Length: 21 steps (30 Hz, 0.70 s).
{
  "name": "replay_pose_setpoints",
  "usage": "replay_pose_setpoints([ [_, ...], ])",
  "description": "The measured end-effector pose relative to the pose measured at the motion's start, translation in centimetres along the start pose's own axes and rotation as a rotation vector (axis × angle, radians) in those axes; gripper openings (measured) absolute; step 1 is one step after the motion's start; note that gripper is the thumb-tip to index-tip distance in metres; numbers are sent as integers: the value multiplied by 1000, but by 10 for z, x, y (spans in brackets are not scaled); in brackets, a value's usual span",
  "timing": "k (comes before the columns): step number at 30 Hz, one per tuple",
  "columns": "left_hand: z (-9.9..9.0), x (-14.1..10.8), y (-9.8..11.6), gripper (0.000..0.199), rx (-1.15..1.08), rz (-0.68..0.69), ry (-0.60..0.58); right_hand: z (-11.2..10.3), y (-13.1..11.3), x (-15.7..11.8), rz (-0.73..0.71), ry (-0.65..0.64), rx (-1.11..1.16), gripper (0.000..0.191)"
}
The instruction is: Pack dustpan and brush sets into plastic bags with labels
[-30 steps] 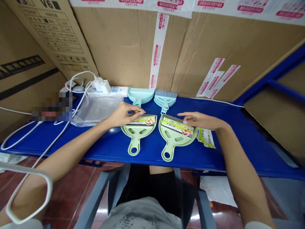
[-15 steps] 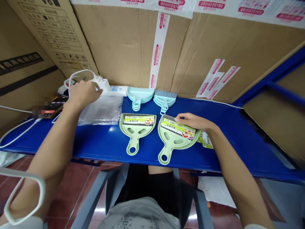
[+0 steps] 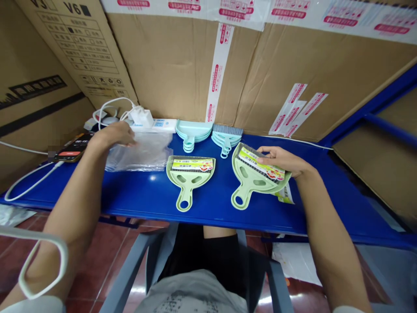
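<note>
My right hand (image 3: 282, 159) grips the upper right edge of a light green dustpan (image 3: 255, 182). A matching brush with dark bristles and a printed label card (image 3: 260, 163) is nested in that pan, which is tilted. A second green dustpan-and-brush set (image 3: 190, 177) lies flat to its left, handle toward me. My left hand (image 3: 119, 134) reaches over clear plastic bags (image 3: 143, 154), its fingers pointing down and partly spread. I cannot tell whether the fingertips press on the top bag.
Stacked light blue dustpans (image 3: 194, 129) and blue brushes (image 3: 227, 137) stand at the back of the blue table (image 3: 137, 195). A power strip (image 3: 163, 125) with white cables and a phone (image 3: 73, 148) are at left. Label cards (image 3: 286, 195) lie under my right hand. Cardboard (image 3: 169, 65) walls the back.
My right hand has moved right and slightly up with the green dustpan set, which is now more tilted. My left hand has come down toward the plastic bags.
</note>
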<state>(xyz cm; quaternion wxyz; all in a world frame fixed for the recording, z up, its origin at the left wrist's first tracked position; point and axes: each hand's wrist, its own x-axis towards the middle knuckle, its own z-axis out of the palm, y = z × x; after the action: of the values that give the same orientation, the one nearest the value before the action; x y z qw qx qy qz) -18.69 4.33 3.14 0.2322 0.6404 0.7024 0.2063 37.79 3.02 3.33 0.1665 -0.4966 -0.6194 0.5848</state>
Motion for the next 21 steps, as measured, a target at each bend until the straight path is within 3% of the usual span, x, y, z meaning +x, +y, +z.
replay_pose_setpoints([
  [3,-1,-6,16,25,39,-136,8,-5,0,-3,-51,94,89,58],
  [7,1,-26,59,12,-20,17,113,-11,4,-1,-129,196,195,59],
  [11,-8,-47,109,20,-12,198,150,-17,10,1,-173,270,261,60],
  [16,-25,-77,175,49,94,712,-170,-27,3,-10,-228,400,314,57],
  [18,-22,-86,197,44,167,799,-262,-34,-14,-21,-297,494,308,55],
  [21,-7,-87,219,37,179,821,-363,-43,-56,-44,-421,620,184,54],
])
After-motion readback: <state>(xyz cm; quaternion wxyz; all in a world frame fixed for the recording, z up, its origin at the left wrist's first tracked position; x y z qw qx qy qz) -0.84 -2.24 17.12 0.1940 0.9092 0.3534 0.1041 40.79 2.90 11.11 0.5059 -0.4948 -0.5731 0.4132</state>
